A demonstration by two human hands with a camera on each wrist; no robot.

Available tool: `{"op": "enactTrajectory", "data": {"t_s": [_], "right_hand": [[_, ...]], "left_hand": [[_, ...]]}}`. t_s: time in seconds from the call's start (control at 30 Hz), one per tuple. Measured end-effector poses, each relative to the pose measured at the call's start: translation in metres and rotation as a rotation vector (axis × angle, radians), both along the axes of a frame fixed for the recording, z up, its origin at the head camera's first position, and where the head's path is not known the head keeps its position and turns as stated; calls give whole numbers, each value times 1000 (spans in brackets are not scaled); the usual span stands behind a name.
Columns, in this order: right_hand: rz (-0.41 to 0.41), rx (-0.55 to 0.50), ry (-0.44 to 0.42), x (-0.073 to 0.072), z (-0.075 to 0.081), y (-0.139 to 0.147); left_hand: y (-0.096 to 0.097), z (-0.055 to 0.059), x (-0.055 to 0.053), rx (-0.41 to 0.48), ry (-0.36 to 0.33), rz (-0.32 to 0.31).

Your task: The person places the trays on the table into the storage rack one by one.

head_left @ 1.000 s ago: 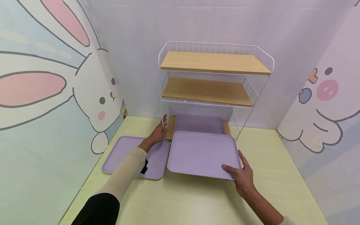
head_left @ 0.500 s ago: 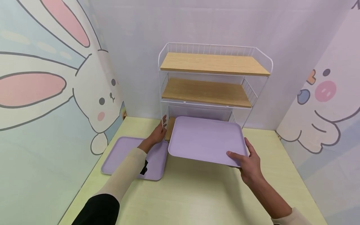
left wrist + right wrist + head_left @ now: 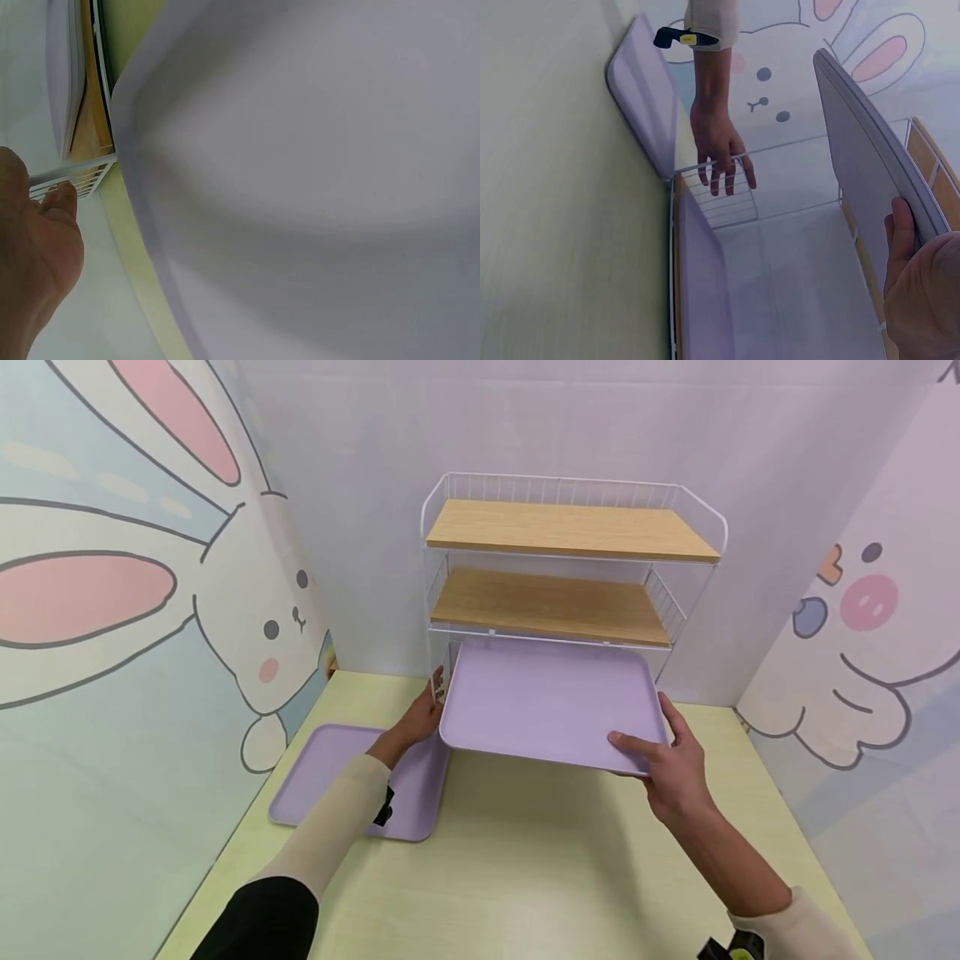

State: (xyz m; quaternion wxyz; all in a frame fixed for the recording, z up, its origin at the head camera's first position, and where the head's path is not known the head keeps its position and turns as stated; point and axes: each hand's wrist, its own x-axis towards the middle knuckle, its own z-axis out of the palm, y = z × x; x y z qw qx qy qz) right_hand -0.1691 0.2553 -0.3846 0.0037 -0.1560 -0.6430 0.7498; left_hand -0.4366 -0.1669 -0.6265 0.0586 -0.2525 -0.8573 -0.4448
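lilac rectangular shallow plastic-looking tray with raised rim (image 3: 551, 702): in the air at front of rack, far edge by the front wire of the middle shelf, most of it jutting out over the table. right hand (image 3: 675, 768) grips it at the near right corner, thumb on top, fingers beneath. left hand (image 3: 420, 718) holds the rack's left wire side between thumb and fingers, low down.

white wire rack with three light-brown wood-look shelves (image 3: 570, 531): upright, against the back wall. second lilac tray (image 3: 705, 277) lies on its bottom shelf. third lilac tray (image 3: 322, 768) flat on table, left of rack, partly under the left forearm; fills most of left wrist view.

pale yellow-green wood-grain table (image 3: 525, 877) under everything; shadow below held tray. both arms in beige sleeves (image 3: 341, 822), left one black higher up. pale cloth-like backdrop with big white rabbit (image 3: 243, 593) on left, pink-cheeked cartoon on right.
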Motion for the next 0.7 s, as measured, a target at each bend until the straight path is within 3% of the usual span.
{"op": "enactTrajectory", "data": {"t_s": [0.1, 0.2, 0.3, 0.33, 0.37, 0.53, 0.57, 0.63, 0.7], "right_hand": [[0, -7, 12, -2, 9, -1], [2, -20, 19, -4, 14, -1], [6, -29, 9, -4, 17, -3], [8, -31, 4, -3, 18, -3], [12, -30, 0, -2, 18, -4], [42, -13, -14, 6, 19, -7], [48, -11, -13, 8, 19, -8], [59, -4, -10, 13, 19, -10], [67, -1, -6, 16, 20, -11]], "left_hand": [[-3, -17, -15, -3, 11, -3], [-4, -23, -22, 15, 7, -19], [-3, -21, -20, 12, -14, -7], [0, -7, -7, 13, -9, -17], [0, -6, -6, 8, 6, -15], [-3, -13, -13, 29, 139, -62], [-6, -27, -27, 56, 148, -73], [-7, -28, -26, 119, 150, -112], [-8, -17, -12, 196, 112, -152]]}}
